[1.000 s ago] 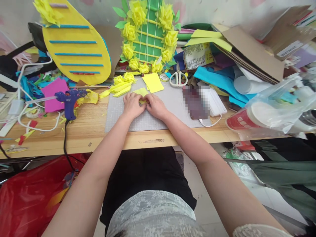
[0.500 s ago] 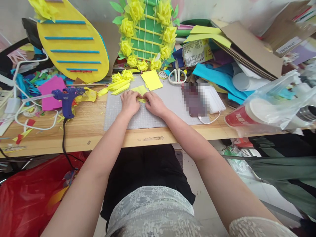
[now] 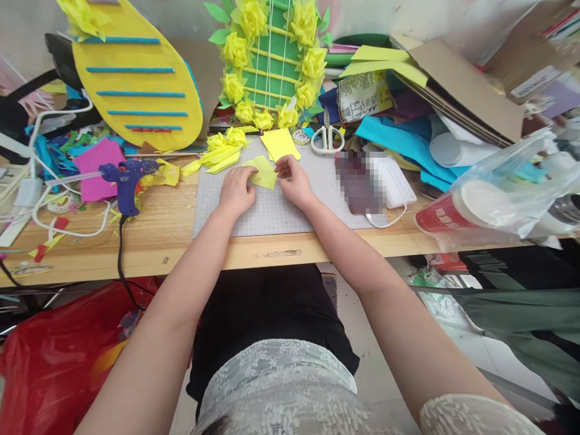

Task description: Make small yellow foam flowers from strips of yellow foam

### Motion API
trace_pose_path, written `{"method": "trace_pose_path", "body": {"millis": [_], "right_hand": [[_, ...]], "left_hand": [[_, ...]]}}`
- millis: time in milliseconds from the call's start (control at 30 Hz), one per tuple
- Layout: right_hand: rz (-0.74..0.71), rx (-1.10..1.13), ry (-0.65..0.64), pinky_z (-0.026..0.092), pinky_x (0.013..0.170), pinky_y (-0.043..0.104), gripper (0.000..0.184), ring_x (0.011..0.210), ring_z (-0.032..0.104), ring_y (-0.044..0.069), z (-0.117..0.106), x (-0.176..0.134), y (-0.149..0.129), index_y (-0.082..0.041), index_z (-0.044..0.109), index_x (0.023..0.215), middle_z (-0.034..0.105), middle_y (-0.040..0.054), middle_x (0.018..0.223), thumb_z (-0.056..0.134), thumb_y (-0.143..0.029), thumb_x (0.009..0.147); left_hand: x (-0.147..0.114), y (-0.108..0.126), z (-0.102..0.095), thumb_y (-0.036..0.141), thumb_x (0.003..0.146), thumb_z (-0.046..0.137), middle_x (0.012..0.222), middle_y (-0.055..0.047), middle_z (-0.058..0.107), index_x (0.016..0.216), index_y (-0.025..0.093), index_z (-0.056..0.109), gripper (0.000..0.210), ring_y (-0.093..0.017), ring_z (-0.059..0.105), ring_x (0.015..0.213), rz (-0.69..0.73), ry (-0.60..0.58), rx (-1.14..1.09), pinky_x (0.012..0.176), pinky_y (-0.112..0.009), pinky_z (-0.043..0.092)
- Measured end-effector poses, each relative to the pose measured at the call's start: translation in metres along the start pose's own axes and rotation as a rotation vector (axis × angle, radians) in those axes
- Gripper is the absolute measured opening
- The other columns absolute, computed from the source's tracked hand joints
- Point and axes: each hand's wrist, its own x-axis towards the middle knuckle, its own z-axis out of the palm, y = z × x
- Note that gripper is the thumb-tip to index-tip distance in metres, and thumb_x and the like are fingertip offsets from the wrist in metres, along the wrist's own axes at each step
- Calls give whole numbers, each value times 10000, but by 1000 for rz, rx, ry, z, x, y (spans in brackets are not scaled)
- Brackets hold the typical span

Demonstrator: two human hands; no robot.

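Both hands rest on the grey mat point(image 3: 272, 211) on the worktop. The left hand point(image 3: 236, 192) presses the yellow paper point(image 3: 263, 171) down, fingers together. The right hand point(image 3: 294, 181) pinches its edge.

My paper point(image 3: 264, 173) is yellow, on a grey gridded mat point(image 3: 272, 211). The glue gun point(image 3: 127, 181) is purple, the scissors point(image 3: 327, 139) white, and the oval point(image 3: 136, 90) yellow with blue stripes.
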Motion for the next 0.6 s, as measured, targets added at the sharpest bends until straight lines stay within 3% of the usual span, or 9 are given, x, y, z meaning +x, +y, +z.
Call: {"method": "trace_pose_path", "body": {"millis": [167,367,600], "right_hand": [[91,20,102,478,831,340,315,783,565,142,-3,1,-1,-242,445,927,613,-1,857,425,-65,667],[130,-48,129,457,785,299,356,778,570,133,-4,-1,-9,-224,447,927,617,-7,841,385,8,663],[-29,-290,49,478,800,324,371,807,557,148,-4,-7,-16,-215,483,1028,624,30,983,454,-72,687]], "left_hand": [[-3,0,-4,132,766,519,1138,-103,670,1097,189,598,344,-287,572,1118,-40,18,106,1016,-438,389],[-4,4,-7,176,789,537,1018,-89,689,1033,209,606,256,-297,584,1063,-55,38,122,986,-466,369],[-4,9,-4,127,768,543,838,-48,677,1083,208,554,325,-281,599,1006,-61,108,62,979,-450,367]]}}
